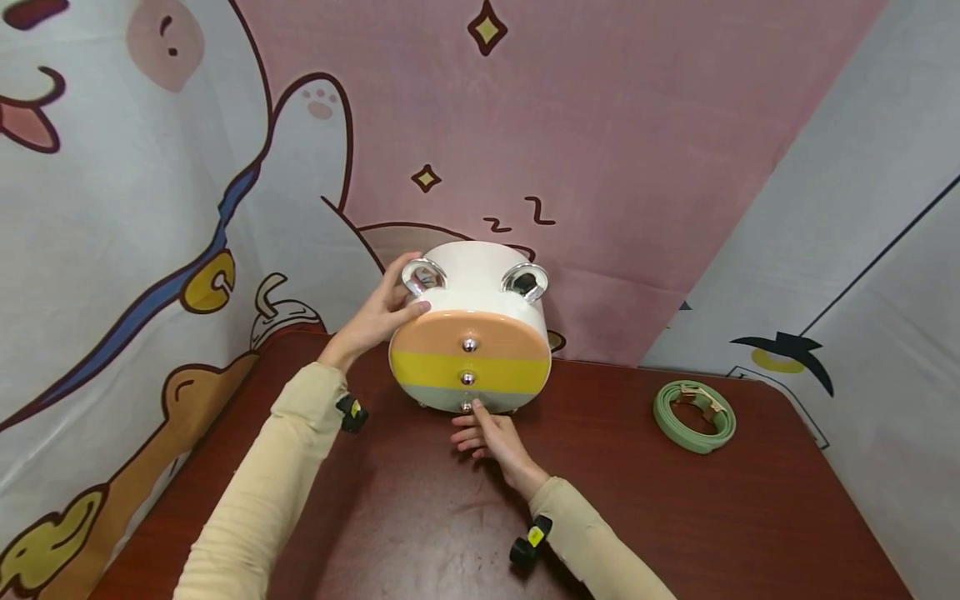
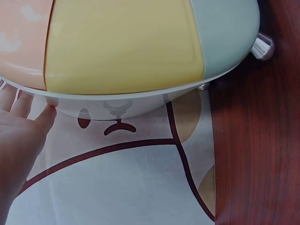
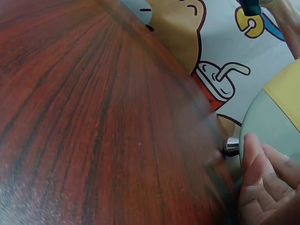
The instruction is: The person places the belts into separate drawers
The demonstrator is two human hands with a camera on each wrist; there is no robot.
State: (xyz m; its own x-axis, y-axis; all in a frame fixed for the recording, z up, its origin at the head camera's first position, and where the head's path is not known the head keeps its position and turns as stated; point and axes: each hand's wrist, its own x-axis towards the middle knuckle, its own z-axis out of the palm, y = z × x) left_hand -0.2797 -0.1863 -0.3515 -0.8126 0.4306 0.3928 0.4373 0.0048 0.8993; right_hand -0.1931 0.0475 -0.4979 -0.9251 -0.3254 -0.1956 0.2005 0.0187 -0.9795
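A small white drawer cabinet (image 1: 483,279) stands on the table, with two silver rings on top. Its front has orange, yellow (image 2: 122,47) and green drawers, each with a round silver knob. My left hand (image 1: 382,312) rests against the cabinet's upper left side, fingers fairly straight, thumb by the top front edge beside the left ring (image 1: 423,275). At the green bottom drawer (image 3: 269,124), my right hand (image 1: 495,437) has thumb and index finger at the lowest knob (image 1: 467,407), pinching it; the fingers hide the knob in the right wrist view. The other fingers curve loosely below.
A coiled green belt (image 1: 693,417) with a gold buckle lies on the dark red wooden table (image 1: 420,517), right of the cabinet. Behind the table hangs a cartoon-printed cloth (image 1: 615,167), close to the cabinet's back. Silver feet (image 3: 230,146) hold the cabinet off the tabletop.
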